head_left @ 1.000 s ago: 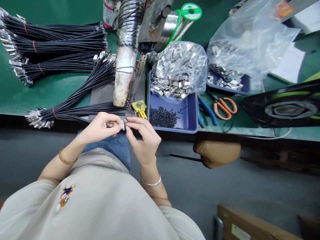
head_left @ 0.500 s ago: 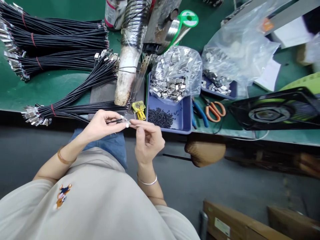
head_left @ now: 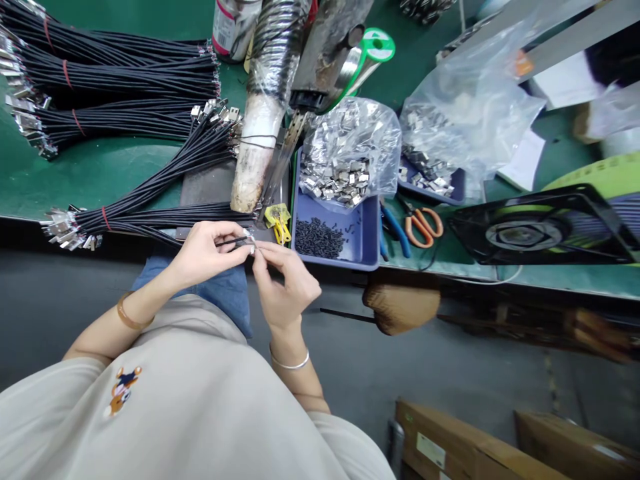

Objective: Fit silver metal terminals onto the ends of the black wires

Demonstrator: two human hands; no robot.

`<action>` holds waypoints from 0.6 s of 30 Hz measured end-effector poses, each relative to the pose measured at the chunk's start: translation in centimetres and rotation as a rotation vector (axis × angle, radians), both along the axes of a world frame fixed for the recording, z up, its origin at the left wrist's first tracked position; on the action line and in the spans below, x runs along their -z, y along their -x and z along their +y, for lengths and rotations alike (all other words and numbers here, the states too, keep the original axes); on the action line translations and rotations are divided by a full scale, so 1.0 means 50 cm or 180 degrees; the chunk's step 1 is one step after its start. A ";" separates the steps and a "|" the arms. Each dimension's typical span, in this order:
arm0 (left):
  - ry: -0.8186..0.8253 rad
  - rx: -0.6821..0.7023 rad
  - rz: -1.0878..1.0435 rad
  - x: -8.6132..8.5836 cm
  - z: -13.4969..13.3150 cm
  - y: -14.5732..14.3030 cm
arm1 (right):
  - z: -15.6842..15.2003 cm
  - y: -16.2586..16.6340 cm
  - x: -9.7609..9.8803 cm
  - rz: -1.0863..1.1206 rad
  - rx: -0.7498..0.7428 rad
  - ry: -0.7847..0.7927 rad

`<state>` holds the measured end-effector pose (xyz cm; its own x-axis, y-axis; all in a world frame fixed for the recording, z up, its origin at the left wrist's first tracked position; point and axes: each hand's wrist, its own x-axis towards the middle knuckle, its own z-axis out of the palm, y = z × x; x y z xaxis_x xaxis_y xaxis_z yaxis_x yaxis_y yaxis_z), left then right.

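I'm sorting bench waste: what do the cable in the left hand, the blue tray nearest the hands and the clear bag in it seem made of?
Cable in the left hand: probably rubber or soft plastic outside, black and dull; its core is hidden.
Blue tray: likely moulded plastic, smooth, evenly coloured, with rounded corners.
Clear bag: apparently thin plastic film, see-through with glossy creases.

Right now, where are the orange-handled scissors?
Head view, right of centre: the orange-handled scissors lie on the green tabletop, between blue-handled pliers on their left and a black-framed fan on their right.
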<state>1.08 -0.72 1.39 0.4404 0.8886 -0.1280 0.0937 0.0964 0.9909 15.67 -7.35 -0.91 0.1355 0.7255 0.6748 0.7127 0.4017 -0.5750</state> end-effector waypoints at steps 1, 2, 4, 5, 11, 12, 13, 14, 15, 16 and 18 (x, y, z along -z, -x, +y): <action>0.0037 0.0031 -0.0030 -0.001 0.003 0.003 | 0.000 -0.002 0.000 0.0171 0.0091 0.0007; 0.0065 0.0087 -0.0050 -0.002 0.006 0.007 | 0.001 -0.004 0.000 0.0319 0.0186 0.0011; 0.0082 0.0195 -0.0062 -0.006 0.010 0.011 | 0.001 -0.008 -0.002 0.0485 0.0334 0.0002; 0.0068 0.0225 -0.0056 -0.008 0.010 0.012 | 0.001 -0.010 -0.003 0.0526 0.0368 -0.0003; -0.0223 -0.0057 0.0024 -0.008 -0.001 -0.002 | -0.004 -0.013 0.004 0.0837 0.0208 0.0077; -0.0201 -0.0077 0.0011 -0.006 -0.002 -0.004 | -0.004 -0.013 0.006 0.0837 0.0174 0.0047; -0.0150 -0.0077 -0.0003 -0.004 -0.002 -0.006 | -0.005 -0.012 0.008 0.0817 0.0139 0.0005; -0.0089 -0.0070 -0.0013 -0.001 -0.002 -0.007 | -0.005 -0.011 0.010 0.0779 0.0103 -0.0036; -0.0027 -0.0063 -0.0018 0.001 -0.001 -0.007 | -0.004 -0.010 0.011 0.0730 0.0073 -0.0072; 0.0027 -0.0068 -0.0023 0.002 0.000 -0.008 | -0.003 -0.009 0.011 0.0675 0.0049 -0.0095; 0.0107 -0.0099 -0.0053 0.004 0.002 -0.009 | 0.000 -0.007 0.011 0.0567 0.0012 -0.0119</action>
<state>1.51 -0.61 1.21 0.4149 0.8973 -0.1508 0.0736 0.1321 0.9885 16.03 -7.33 -1.46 0.2578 0.6996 0.6664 0.6024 0.4228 -0.6770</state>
